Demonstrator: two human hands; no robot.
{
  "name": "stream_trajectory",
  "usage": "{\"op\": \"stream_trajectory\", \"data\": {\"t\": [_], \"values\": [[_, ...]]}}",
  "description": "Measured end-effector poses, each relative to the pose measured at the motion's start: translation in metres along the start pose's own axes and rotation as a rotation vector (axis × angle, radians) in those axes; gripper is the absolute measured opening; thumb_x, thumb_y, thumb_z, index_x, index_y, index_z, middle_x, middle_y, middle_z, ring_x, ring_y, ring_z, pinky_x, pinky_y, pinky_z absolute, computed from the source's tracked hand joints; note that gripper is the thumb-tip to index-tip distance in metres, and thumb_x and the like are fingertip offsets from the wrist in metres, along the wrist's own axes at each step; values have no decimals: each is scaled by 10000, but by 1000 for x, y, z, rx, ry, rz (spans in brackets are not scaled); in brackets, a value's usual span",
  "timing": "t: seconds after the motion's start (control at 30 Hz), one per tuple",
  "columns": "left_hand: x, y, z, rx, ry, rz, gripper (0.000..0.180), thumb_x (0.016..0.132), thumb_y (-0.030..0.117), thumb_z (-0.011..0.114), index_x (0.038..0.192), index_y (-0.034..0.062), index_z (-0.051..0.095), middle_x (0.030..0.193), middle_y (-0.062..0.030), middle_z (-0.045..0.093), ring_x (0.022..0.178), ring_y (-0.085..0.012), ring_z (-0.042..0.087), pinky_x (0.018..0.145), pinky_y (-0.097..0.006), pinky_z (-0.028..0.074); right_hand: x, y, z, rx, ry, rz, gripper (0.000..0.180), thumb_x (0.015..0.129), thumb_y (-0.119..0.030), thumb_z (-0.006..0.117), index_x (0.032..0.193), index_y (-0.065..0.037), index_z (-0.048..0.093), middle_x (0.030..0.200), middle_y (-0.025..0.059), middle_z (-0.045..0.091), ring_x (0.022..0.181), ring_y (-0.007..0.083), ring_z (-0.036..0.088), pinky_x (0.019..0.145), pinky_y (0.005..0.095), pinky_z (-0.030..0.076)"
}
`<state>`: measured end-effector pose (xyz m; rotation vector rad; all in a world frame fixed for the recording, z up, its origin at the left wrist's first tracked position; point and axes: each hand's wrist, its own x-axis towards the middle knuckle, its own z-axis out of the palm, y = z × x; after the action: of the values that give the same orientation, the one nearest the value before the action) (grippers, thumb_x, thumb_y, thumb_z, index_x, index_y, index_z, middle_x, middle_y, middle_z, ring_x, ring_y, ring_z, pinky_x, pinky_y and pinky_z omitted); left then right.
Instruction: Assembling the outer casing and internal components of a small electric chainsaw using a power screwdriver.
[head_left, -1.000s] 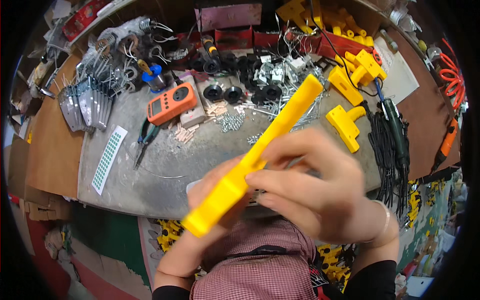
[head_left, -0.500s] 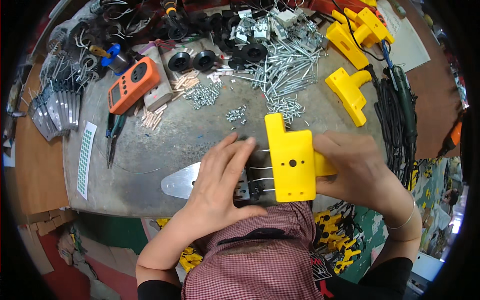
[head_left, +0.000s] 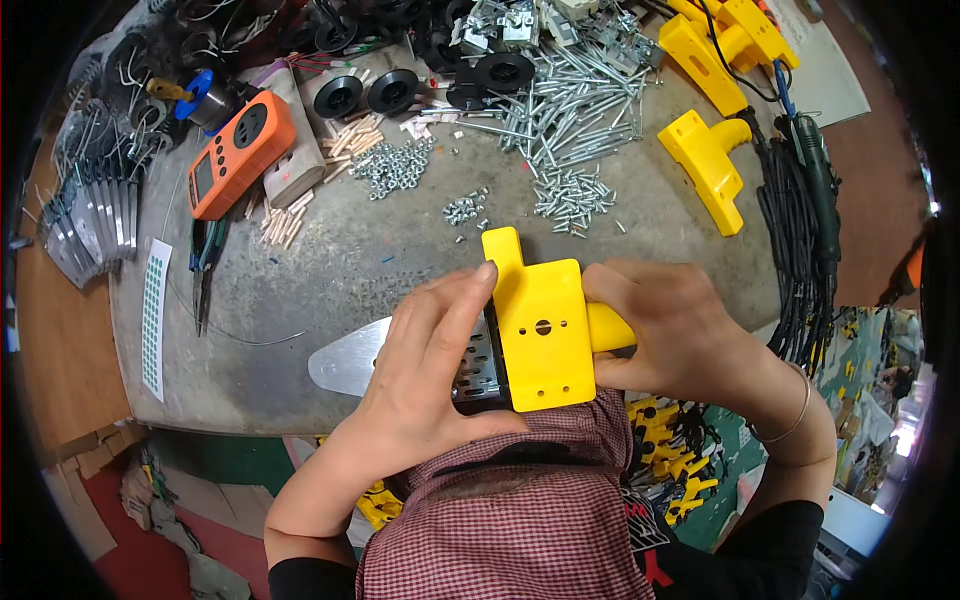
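Observation:
A yellow plastic housing (head_left: 545, 365) with a stub handle and several small holes lies against the slotted end of a silver metal plate (head_left: 345, 362) with a rounded tip. From the right, my right hand (head_left: 675, 318) is closed round the housing's handle. My left hand (head_left: 420, 350) lies across the plate and holds it, with the thumb spread toward me and the fingertips at the housing's left edge. The palm hides the middle of the plate. Whatever lies inside the joint is covered by the housing.
Small screws (head_left: 573, 200), nuts (head_left: 392, 168) and long bolts (head_left: 590, 110) are heaped beyond my hands. Left stand an orange meter (head_left: 240, 155), pliers (head_left: 205, 265) and a sticker strip (head_left: 155, 320). Another yellow housing (head_left: 705, 165) and a corded green screwdriver (head_left: 815, 185) lie right.
The yellow housing has moved left, up against the plate's slotted end, in my right hand. The gap with its pale wires is now covered. My left hand stays on the plate.

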<state>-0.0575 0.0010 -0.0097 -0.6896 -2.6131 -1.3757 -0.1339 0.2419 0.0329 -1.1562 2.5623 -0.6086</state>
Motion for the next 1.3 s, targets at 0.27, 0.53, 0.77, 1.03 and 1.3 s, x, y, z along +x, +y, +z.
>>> {"op": "stream_trajectory", "data": {"t": [0.27,0.53,0.77,1.03,1.3], "values": [[-7,11,9,141,9,-95,1060,553,319,902,1410,21,354,1186,-240,512,1050,-411,520,900,-489,424,-13,9,-7,-59,93,-115,437,729,-269,707,1083,-44,583,907,136,603,969,311,589,854,461,465],[-12,23,7,206,28,-122,1051,571,289,886,1438,43,347,1156,-255,487,991,-443,526,862,-491,449,-106,158,-110,-739,779,894,538,756,-252,754,1242,-92,589,1067,153,636,1058,331,589,875,429,485],[-26,12,5,209,21,-86,1105,531,309,894,1421,-5,318,1171,-238,485,1059,-410,502,927,-467,423,-151,197,-114,-10,915,919,589,839,-294,721,1335,-44,523,975,89,651,868,229,651,784,338,518],[-12,16,3,202,15,-83,1058,552,290,900,1423,33,357,1189,-238,502,1050,-406,535,894,-477,450,-79,68,-85,1592,866,-80,670,935,-488,514,1363,14,396,959,128,585,910,242,602,856,373,513],[-5,17,11,228,62,-20,1034,554,267,902,1408,16,377,1142,-234,526,1009,-387,555,865,-456,473,-9,45,-13,1854,1231,-28,303,918,-278,555,1121,-56,517,796,35,536,810,167,565,860,374,478]]}}
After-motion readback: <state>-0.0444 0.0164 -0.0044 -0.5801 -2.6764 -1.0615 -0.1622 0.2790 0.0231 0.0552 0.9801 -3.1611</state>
